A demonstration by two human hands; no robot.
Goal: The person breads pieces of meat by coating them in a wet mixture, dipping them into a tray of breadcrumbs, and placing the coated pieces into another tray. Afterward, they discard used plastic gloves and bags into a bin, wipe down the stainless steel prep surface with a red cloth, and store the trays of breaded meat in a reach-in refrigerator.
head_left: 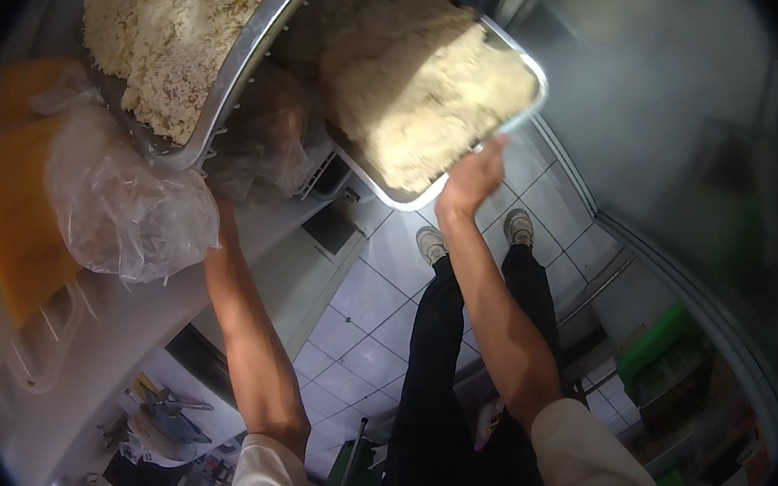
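My right hand [472, 181] is closed on the near rim of a metal tray [401, 206] in front of me. Pale, crumbly food [441, 97], perhaps dough or crumbs, fills that tray, part of it in shadow. My left hand [224, 223] reaches up beside a see-through plastic bag [128, 207]; its fingers are hidden by the bag and the tray above. Over it, at the upper left, a second metal tray [228, 80] with a perforated-looking edge holds a similar whitish crumbly food [170, 58] with some reddish specks.
An orange-yellow slab-like thing [21, 213] is on the white counter [124, 311] at left. A glass door or panel [674, 94] with a metal frame stands at right. Green crates [662, 357] are at lower right. Below me are my shoes [429, 244] on the tiled floor [359, 325].
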